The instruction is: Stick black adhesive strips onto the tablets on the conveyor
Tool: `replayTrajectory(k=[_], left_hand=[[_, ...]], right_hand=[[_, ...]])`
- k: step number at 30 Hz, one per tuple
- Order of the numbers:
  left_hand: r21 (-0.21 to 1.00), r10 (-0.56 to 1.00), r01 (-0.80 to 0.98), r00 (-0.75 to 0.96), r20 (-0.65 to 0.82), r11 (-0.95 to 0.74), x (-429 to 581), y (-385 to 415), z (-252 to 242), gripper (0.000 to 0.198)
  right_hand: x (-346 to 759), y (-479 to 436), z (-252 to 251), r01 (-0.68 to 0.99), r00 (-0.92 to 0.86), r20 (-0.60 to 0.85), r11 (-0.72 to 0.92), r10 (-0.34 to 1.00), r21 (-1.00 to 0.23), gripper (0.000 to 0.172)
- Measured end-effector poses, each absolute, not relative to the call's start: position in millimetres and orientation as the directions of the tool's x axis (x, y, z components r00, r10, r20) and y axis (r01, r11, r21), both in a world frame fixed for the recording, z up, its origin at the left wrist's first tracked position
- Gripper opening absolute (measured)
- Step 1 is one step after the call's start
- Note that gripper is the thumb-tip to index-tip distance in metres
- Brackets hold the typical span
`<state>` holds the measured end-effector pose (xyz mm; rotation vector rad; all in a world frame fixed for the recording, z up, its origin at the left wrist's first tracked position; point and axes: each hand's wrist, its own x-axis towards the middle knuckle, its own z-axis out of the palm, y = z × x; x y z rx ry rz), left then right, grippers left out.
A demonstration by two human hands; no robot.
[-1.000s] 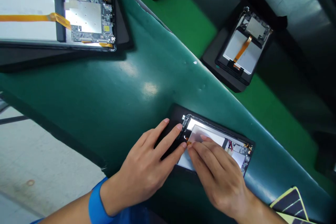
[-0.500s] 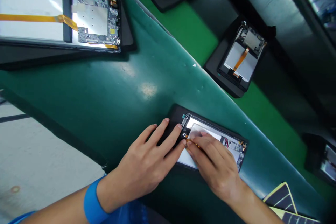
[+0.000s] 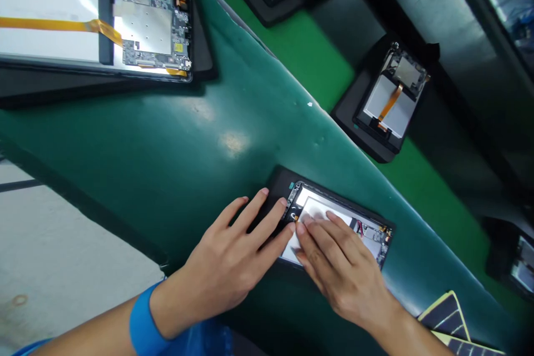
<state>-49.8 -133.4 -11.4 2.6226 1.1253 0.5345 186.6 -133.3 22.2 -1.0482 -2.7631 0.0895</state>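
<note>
An opened tablet (image 3: 370, 232), its white inner panel and circuit board showing, lies on a black pad (image 3: 276, 179) on the green bench. My left hand (image 3: 236, 253), with a blue band at the wrist, has its fingers spread over the tablet's left end. Its index fingertip rests near a small orange bit of ribbon cable (image 3: 296, 218). Stretched out and laid over the white panel are the fingers of my right hand (image 3: 344, 264), their tips close to the left index fingertip. Most of the orange ribbon is hidden beneath them.
A larger-looking opened tablet (image 3: 146, 25) lies on a black pad at upper left. Beyond the bench edge, a green belt (image 3: 306, 50) carries more opened tablets, one (image 3: 392, 100) with an orange ribbon. Dark sheets with yellow edges (image 3: 446, 314) lie at lower right.
My right fingers have gone from pinching at the orange ribbon to lying flatter over it. My left hand stays almost in place. The tablets on the belt have shifted slightly right and down.
</note>
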Motion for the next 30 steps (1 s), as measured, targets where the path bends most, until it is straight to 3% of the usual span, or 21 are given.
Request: replayTrajectory(k=[8,14,19,30], left_hand=[[0.460,0.786,0.645,0.566,0.249,-0.610,-52,-132,-16,0.036],[0.612,0.909,0.676,0.359,0.212,-0.410,-44,-114,-14,0.038],[0.620,0.923,0.710,0.379,0.065,-0.335,-35,-104,-18,0.051],[0.657,0.932,0.709,0.363,-0.026,-0.258,-33,-102,-14,0.061]], right_hand=[[189,-133,20,0.659,-0.717,0.148,0.732,0.681,-0.171,0.030],[191,-131,15,0.655,-0.696,0.182,0.718,0.694,-0.234,0.030],[191,-130,12,0.642,-0.694,0.197,0.719,0.693,-0.268,0.031],[190,-130,8,0.631,-0.694,0.229,0.730,0.682,-0.261,0.032]])
